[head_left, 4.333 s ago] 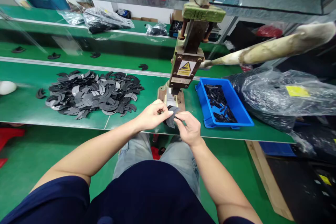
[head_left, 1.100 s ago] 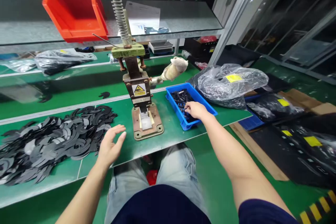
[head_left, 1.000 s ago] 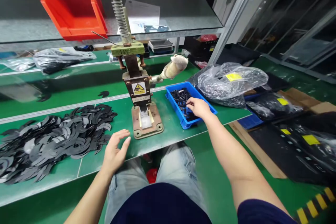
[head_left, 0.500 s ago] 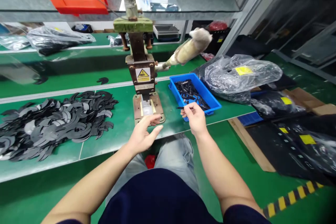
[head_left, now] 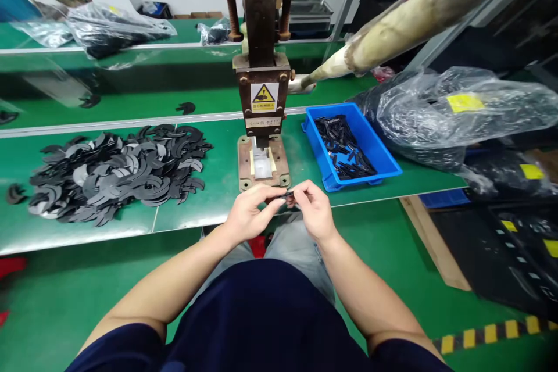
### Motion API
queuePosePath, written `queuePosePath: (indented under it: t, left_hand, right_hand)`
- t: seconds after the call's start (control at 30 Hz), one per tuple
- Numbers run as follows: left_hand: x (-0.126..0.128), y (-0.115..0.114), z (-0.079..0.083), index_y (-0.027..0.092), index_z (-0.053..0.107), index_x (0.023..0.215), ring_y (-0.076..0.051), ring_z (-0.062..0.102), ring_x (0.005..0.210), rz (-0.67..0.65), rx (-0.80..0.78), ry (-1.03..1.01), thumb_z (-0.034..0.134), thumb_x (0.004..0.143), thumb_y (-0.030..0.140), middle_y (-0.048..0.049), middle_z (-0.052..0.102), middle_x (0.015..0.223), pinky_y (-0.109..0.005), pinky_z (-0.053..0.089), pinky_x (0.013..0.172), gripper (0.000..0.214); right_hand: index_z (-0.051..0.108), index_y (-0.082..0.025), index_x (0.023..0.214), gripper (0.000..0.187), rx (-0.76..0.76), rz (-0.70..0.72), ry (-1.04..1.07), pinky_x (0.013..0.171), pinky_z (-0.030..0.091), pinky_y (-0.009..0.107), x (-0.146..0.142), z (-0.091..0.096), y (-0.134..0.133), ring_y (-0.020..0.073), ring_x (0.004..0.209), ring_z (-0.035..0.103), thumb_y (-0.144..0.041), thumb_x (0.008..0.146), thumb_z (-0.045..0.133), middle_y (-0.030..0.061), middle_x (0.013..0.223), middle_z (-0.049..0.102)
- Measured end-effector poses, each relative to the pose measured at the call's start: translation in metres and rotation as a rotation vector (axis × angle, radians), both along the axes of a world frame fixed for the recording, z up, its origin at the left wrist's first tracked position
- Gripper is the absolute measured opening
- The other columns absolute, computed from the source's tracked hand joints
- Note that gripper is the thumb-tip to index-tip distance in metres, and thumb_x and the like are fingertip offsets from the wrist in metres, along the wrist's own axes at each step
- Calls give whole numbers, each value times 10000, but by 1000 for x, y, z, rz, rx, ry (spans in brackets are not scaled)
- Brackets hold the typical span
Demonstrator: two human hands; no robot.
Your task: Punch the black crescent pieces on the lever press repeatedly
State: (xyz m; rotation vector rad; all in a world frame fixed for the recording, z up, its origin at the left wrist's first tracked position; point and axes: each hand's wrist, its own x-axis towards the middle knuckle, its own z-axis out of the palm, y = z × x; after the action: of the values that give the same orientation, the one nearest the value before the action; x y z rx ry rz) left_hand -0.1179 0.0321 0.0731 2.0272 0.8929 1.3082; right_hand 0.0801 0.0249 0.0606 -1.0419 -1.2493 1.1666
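Between my two hands is a small, narrow black part, pinched at both ends in front of the press. My left hand closes thumb and fingers on its left end. The fingertips of my right hand grip the other end. Just beyond them stands the hand press, its metal base holding a pale fixture under the punch. To the right, a blue bin contains many similar thin black parts. Fingers hide most of the held part.
A wide heap of curved black pieces covers the bench on the left. The long wrapped press lever reaches out to the upper right. Plastic-wrapped bundles lie right of the bin. The bench's front edge runs just below my hands.
My right hand has moved left from beside the blue bin, bringing the black part with it. My left hand, open before, now pinches the part too. The view has shifted.
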Motion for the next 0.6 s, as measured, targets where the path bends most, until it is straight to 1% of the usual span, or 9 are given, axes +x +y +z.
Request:
queuePosePath:
  t: [0.3,0.43,0.5,0.53,0.6]
  left_hand:
    - [-7,0,-2,227,745,1228,-180,727,1004,1,25,-6,730,980,209,-76,773,1109,-324,603,890,249]
    - [-13,2,-1,220,741,1155,-185,727,1012,-2,84,12,718,979,189,-77,766,1093,-332,599,907,181]
    - [-21,11,-4,215,743,1097,-176,727,977,17,101,38,697,990,190,-68,769,1054,-320,595,888,119]
    - [-26,18,-6,212,746,1072,-173,726,953,53,101,50,688,997,203,-63,770,1029,-313,593,871,95]
    - [-38,39,-12,205,753,1050,-169,722,909,169,90,78,675,1009,242,-57,772,998,-300,589,834,96]
  right_hand:
    - [647,-230,875,283,-15,5,-40,729,545,291,-6,-1,2,132,731,635,-498,966,658,-6,791,671]
    - [640,-220,864,324,-19,11,-95,706,567,298,-10,-3,2,136,711,645,-528,964,646,6,784,691]
    - [660,-210,875,342,-5,19,-134,680,574,299,-8,0,5,144,714,653,-542,956,650,21,791,702]
    - [676,-207,904,339,10,13,-152,679,579,299,-5,5,9,148,739,661,-543,950,659,29,819,710]
    - [694,-213,994,318,65,-42,-175,732,593,298,7,24,21,150,834,673,-525,938,684,40,927,718]
